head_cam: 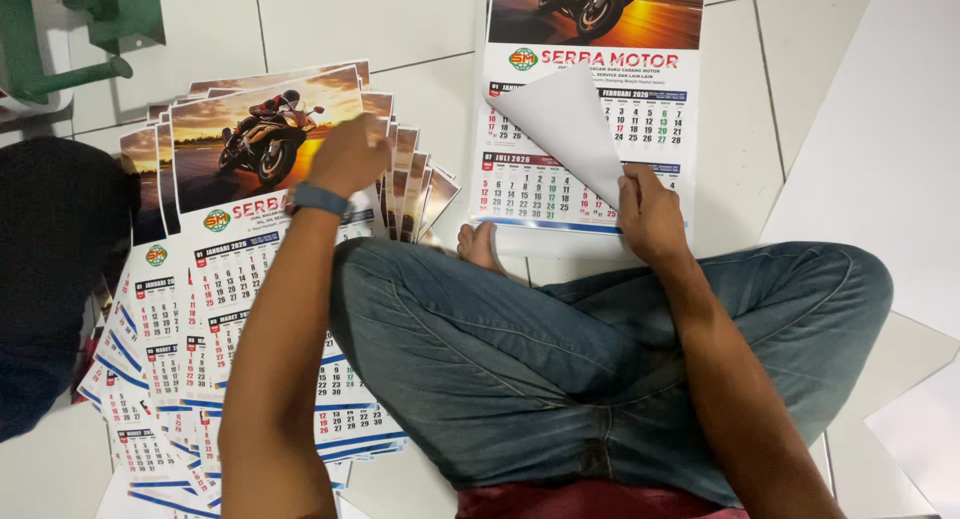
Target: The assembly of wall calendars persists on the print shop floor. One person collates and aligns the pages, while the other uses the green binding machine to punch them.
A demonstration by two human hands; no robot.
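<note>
The person is sitting cross-legged on the tiled floor [420, 109]. Left of the jeans-clad knees [520, 339], the left hand [348, 155] is gripping the top sheet of a fanned calendar stack [230, 269]. Beyond the knees, the right hand [648, 214] is pinching a curled corner of the single calendar [590, 89].

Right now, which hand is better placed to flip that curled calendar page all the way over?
The right hand, probably. Its fingers already pinch the lifted corner of the curled sheet, while the left hand rests across on the fanned stack of calendars.
</note>
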